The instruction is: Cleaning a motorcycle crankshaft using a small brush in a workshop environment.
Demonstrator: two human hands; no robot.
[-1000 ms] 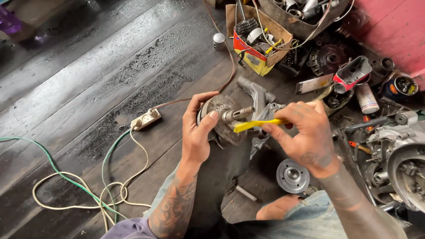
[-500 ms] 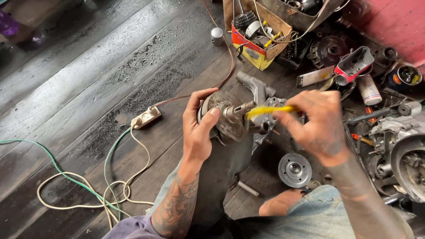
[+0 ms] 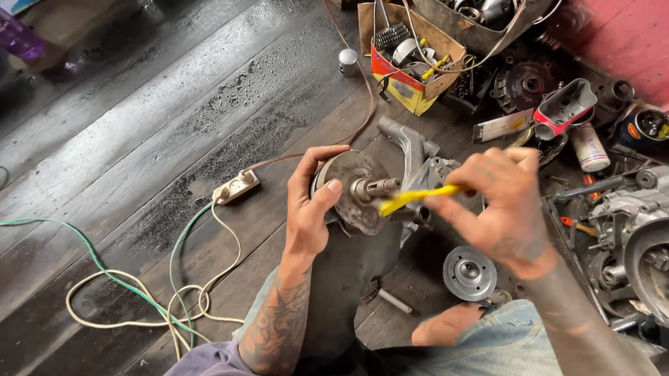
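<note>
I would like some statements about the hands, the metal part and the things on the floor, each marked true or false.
1. The left hand grips the round metal part. True.
2. The right hand holds a red strip. False: the strip is yellow.
3. The strip reaches the part's shaft. True.
4. The white socket block lies on a table. False: it lies on the wooden floor.
5. A round metal disc lies below the right hand. True.
</note>
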